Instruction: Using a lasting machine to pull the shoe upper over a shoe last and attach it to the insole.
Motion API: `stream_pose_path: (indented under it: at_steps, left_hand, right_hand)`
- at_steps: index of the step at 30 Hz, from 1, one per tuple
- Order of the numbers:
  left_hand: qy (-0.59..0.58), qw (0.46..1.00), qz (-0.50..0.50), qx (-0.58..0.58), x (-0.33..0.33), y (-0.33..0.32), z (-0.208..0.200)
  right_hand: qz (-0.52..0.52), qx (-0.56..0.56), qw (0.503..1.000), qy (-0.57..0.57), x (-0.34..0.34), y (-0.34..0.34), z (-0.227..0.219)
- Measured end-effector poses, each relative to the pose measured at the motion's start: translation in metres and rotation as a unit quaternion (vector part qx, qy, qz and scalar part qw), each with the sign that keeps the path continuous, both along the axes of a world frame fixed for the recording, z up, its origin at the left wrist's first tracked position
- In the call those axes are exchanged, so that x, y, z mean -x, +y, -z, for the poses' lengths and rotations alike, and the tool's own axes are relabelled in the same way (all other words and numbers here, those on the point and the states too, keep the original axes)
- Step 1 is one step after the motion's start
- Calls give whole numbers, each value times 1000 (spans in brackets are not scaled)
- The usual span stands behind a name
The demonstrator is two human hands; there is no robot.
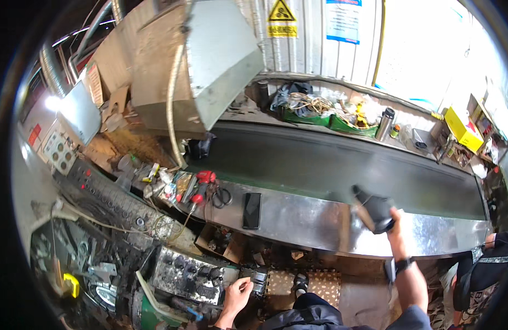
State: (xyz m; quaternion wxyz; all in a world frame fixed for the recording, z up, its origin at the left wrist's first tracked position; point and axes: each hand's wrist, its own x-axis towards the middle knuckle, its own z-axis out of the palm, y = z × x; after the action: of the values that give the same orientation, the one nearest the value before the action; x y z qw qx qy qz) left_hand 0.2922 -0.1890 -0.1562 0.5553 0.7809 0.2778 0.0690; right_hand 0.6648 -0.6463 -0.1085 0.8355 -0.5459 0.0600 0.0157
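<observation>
My right hand (pixel 396 226) grips a black shoe (pixel 381 213) at one end and holds it over the near edge of the conveyor belt (pixel 298 159). A tan strip, perhaps the sole, shows along the shoe's left side. Below it runs the shiny metal ledge (pixel 298 215). Low in the view, my left hand (pixel 238 296) is beside a small metal block (pixel 258 280), its fingers curled together; nothing shows in them. Left of that hand is a worn, dirty machine panel (pixel 188 276) with dark knobs.
A black phone (pixel 252 210), scissors (pixel 222 198) and a red tool (pixel 205 177) lie on the ledge. Green trays (pixel 353 127) of cords, a steel flask (pixel 385 124) and a yellow box (pixel 463 129) line the far shelf. A hood (pixel 193 66) overhangs the belt. Another person (pixel 485 269) is at the right.
</observation>
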Motion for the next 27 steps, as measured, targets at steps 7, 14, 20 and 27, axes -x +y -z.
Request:
stream_pose_path:
  at_steps: [7, 14, 20, 27]
  left_hand:
    - [149, 982, 5, -114, -19, 3, 29]
    - [13, 976, 38, -216, -137, 26, -32]
    - [-98, 942, 53, -315, -264, 39, -67]
    - [-167, 891, 153, -394, -327, 39, -58]
  right_hand:
    - [95, 201, 972, 82, -97, -87, 73]
    - [-357, 149, 915, 114, -2, 204, 51]
    - [-546, -30, 800, 247, 92, 289, -43]
    - [-467, -63, 798, 376, 110, 331, -78]
